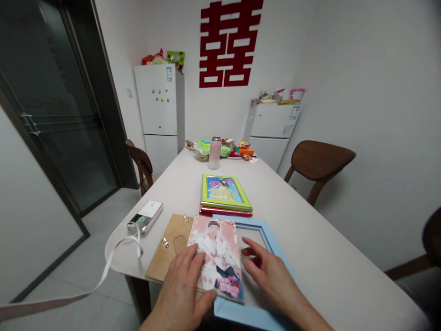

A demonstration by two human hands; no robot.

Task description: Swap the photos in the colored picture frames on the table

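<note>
A printed photo (217, 255) of a person in pink lies half over a light blue picture frame (264, 228) at the table's near edge. My left hand (184, 288) grips the photo's lower left side, thumb under its bottom edge. My right hand (267, 271) rests with fingers spread on the frame's glass, touching the photo's right edge. A brown frame backing board (168, 243) with metal clips lies under the photo's left side.
A green frame (224, 191) is stacked on a red one (225, 212) behind. A small device (145, 217) with a white strap sits left. A pink bottle (214, 153) and snacks stand at the far end. Wooden chairs (319, 161) flank the white table (327, 257).
</note>
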